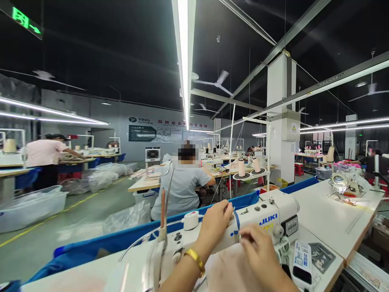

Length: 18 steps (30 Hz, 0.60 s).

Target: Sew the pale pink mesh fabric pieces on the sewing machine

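Note:
A white JUKI sewing machine [252,217] stands across the table in front of me. My left hand [215,223], with a gold bracelet [195,259] at its wrist, is raised at the top of the machine arm. Its fingers are curled together; whatever they pinch is too small to make out. Lower and to the right, my right hand [258,245] has thumb and fingertips drawn together close to the machine's front face. Anything between them cannot be made out. Pale peach fabric [227,265] lies below both hands, partly covered by the right forearm.
Two thread cones [242,168] stand on a rack behind the machine. A blue cloth trough [100,247] runs along the table's far edge. At right are a white boxy device [302,259] and another sewing machine [348,182]. A person in a grey shirt [179,190] sits ahead.

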Motion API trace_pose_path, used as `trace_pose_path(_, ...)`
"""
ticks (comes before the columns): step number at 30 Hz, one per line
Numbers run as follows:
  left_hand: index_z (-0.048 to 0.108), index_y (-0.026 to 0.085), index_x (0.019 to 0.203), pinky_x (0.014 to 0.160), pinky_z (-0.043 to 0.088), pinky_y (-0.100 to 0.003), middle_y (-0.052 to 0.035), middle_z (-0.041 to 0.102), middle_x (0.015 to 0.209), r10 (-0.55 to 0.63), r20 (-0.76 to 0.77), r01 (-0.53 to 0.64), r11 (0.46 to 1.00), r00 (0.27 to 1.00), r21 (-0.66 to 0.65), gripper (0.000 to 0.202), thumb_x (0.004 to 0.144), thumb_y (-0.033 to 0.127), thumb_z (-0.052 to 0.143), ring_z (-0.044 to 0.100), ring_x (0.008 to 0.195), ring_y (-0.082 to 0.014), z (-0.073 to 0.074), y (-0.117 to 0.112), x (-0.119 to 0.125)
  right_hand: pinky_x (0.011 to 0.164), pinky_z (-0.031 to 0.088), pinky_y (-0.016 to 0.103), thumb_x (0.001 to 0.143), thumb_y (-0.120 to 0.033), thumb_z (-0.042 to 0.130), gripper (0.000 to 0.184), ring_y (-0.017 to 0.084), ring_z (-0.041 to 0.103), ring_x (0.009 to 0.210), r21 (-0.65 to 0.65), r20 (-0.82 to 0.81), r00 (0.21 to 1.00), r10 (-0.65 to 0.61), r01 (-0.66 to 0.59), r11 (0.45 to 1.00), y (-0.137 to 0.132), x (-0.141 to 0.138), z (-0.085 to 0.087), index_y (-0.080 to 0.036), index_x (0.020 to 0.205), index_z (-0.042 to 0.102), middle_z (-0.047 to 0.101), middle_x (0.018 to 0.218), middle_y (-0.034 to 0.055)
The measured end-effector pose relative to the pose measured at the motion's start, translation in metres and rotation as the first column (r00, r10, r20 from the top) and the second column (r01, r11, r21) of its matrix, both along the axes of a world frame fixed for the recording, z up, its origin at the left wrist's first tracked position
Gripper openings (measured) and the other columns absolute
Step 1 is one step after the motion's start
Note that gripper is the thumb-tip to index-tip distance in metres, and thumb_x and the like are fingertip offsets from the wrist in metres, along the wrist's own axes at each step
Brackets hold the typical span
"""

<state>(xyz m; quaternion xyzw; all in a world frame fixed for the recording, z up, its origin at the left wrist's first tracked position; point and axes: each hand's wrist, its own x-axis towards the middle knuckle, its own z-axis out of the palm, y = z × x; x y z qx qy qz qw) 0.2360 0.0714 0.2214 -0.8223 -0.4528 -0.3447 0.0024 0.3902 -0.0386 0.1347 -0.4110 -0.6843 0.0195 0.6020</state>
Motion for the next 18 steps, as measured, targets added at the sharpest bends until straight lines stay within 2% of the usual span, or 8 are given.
trace_pose_path(4,0.068,0.018,0.09,0.079,0.056,-0.034,0.0014,0.069,0.081,-0.039,0.169,0.039,0.999,0.985,0.007,0.036,0.114,0.043,0.06,0.067,0.076,-0.0175,-0.002,0.005,-0.008,0.097,0.059,0.038,0.101,-0.01,0.056,0.025,0.025,0.074,0.106,0.114,0.037,0.999,-0.011,0.006,0.993,0.052,-0.005,0.034,-0.025,0.108,0.075,0.079,0.111,0.0085)
trace_pose_path(7,0.069,0.019,0.093,0.076,0.054,-0.033,0.0006,0.071,0.082,-0.087,0.272,0.087,0.996,0.958,0.012,0.033,0.112,0.043,0.059,0.067,0.075,-0.0178,-0.005,0.007,-0.01,0.098,0.06,0.036,0.1,-0.007,0.059,0.025,0.024,0.076,0.108,0.118,0.112,0.994,0.01,-0.023,0.993,0.071,-0.008,0.04,-0.025,0.105,0.075,0.081,0.114,0.0083)
trace_pose_path(13,0.067,0.022,0.086,0.072,0.05,-0.033,0.0,0.07,0.077,-0.169,0.41,0.171,0.985,0.896,0.032,0.038,0.103,0.053,0.055,0.066,0.073,-0.0208,-0.007,0.003,-0.01,0.097,0.058,0.04,0.1,-0.008,0.06,0.023,0.026,0.072,0.107,0.059,0.275,0.961,-0.025,0.009,0.998,0.061,-0.003,0.038,-0.024,0.11,0.072,0.079,0.114,0.0085)
trace_pose_path(15,0.067,0.023,0.082,0.07,0.05,-0.033,-0.0009,0.071,0.075,-0.194,0.449,0.195,0.98,0.872,0.043,0.041,0.1,0.058,0.052,0.066,0.071,-0.0221,-0.004,-0.001,-0.009,0.095,0.058,0.042,0.099,-0.009,0.062,0.024,0.028,0.069,0.105,0.028,0.319,0.946,-0.057,0.051,0.998,0.055,0.0,0.043,-0.022,0.118,0.069,0.076,0.112,0.0104)
trace_pose_path(18,0.067,0.025,0.077,0.065,0.049,-0.033,-0.0013,0.072,0.07,-0.231,0.507,0.228,0.971,0.83,0.07,0.047,0.094,0.065,0.051,0.065,0.066,-0.0231,0.0,-0.006,-0.009,0.1,0.055,0.046,0.098,-0.011,0.067,0.038,0.031,0.064,0.114,-0.013,0.381,0.919,-0.102,0.115,0.993,0.053,0.007,0.058,-0.02,0.135,0.062,0.07,0.121,0.0136)
